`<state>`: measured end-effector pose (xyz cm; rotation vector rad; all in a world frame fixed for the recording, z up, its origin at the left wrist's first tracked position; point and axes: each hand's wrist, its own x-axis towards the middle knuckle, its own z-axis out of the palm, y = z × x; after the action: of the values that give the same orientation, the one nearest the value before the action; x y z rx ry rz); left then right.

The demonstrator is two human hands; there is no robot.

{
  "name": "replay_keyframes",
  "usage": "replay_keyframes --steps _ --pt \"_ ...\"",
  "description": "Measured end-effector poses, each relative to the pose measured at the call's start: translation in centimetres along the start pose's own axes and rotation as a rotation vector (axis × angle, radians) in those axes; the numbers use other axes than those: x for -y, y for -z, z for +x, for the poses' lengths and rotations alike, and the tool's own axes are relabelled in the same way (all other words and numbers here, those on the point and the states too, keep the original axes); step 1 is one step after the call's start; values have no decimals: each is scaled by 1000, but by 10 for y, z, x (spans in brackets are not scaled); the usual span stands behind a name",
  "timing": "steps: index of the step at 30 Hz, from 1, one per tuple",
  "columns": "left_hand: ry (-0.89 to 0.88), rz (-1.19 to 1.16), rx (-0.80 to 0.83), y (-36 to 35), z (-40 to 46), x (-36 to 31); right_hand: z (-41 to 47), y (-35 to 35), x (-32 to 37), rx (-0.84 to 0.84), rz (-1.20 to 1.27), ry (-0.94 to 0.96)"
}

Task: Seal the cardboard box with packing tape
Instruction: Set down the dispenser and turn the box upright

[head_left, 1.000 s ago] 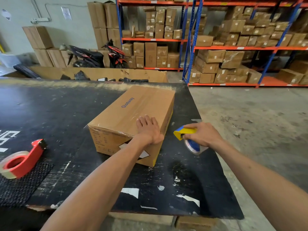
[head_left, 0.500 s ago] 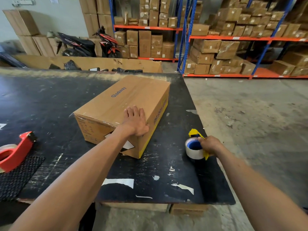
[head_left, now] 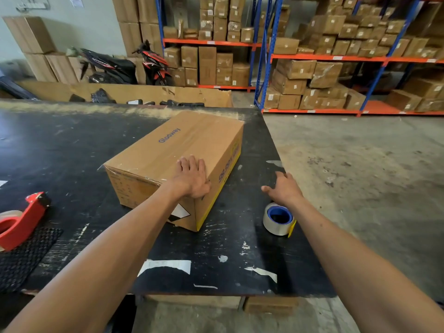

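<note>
Pressing our flat left hand point(head_left: 192, 181) on the box point(head_left: 175, 152), we see the tape roll point(head_left: 278, 218) just below our open, empty right hand point(head_left: 283, 191).

Cardboard box point(head_left: 182, 150): closed, top seam taped, flat on table. Packing tape point(head_left: 278, 219): clear roll, blue core, near box's right.

"Glodway" on cardboard box point(head_left: 182, 150) top

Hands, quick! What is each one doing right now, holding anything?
Left hand: open, flat on top of the cardboard box, holding nothing.
Right hand: open, empty, above the table just past the tape roll.
</note>
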<state>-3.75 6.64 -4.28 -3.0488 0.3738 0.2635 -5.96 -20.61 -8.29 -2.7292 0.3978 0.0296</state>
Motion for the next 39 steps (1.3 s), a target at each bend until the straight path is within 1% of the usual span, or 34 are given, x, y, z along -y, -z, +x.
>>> replay_keyframes --steps 4,7,9,11,13,14,16,18,20,21,22,23,25,26,27,30,32,34,35,37,39 --pt "-60 15 87 6 -6 21 12 20 58 -45 -85 353" --pt "-135 -7 161 6 -14 50 17 16 94 22 -182 566" --pt "-183 -33 184 7 -23 71 16 2 111 83 -256 660" --pt "-214 -82 189 8 -30 92 9 -15 123 88 -236 684" --pt "-218 -145 157 8 -34 111 -1 -26 135 -1 -203 690" --pt "-210 -152 121 6 -36 119 -7 -30 140 -67 -230 708" --pt "-195 -96 43 2 -37 130 -16 -33 148 -205 -341 770" --pt "-161 -40 -26 -4 -37 131 -19 -28 154 -252 -387 809" --pt "-90 -34 -78 -10 -35 124 -12 -14 157 -203 -281 760" --pt "-57 -31 -92 -12 -33 120 -3 -7 156 -160 -215 709" --pt "-40 -21 -101 -14 -31 118 7 0 152 -108 -199 668" --pt "-47 -8 -112 -15 -29 117 17 5 147 -40 -238 641" --pt "-114 -4 -133 -14 -27 121 32 6 135 89 -299 611" --pt "-151 -23 -141 -14 -27 125 34 2 131 113 -284 606" --pt "-177 -52 -146 -14 -27 132 33 -3 129 97 -253 604" --pt "-242 -151 -144 -16 -22 165 10 -21 139 -55 -204 565" --pt "-262 -101 -115 -12 -18 185 -14 -33 148 -137 -226 555" --pt "-219 -19 -55 -6 -14 188 -29 -34 151 -201 -236 577" --pt "-188 -4 -35 -4 -13 181 -31 -28 150 -208 -220 580" --pt "-147 -8 -66 -8 -9 162 -20 -15 141 -170 -195 528" --pt "-130 8 -139 -17 -6 151 -2 -4 123 -55 -272 432"
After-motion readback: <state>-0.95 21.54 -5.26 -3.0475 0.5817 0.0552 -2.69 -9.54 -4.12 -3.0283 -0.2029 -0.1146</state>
